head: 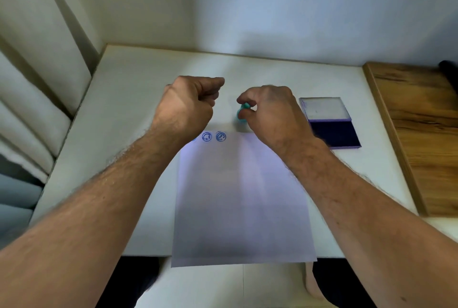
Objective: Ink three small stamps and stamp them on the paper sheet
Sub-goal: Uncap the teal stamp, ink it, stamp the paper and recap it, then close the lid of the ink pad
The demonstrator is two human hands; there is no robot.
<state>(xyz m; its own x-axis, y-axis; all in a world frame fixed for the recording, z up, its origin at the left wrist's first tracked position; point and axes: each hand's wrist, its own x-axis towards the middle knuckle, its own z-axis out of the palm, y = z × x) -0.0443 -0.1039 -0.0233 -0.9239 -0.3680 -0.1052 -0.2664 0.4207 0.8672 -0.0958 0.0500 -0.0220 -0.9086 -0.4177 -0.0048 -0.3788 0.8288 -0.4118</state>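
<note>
A white paper sheet (243, 198) lies on the table in front of me, its near edge hanging over the table's front. Two round blue stamp prints (213, 136) show along its far edge, and a third is partly hidden under my left wrist. My right hand (270, 112) pinches a small teal stamp (242, 114) just beyond the sheet's far edge. My left hand (190, 102) hovers fisted above the sheet's far left corner; whether it holds anything is hidden. An open purple ink pad (334, 134) with its clear lid (324, 108) folded back sits to the right.
The white table (119, 114) meets a wall at the back and cushions at the left. A wooden board (421, 134) lies along the right side. A dark object (449, 72) sits at the far right edge.
</note>
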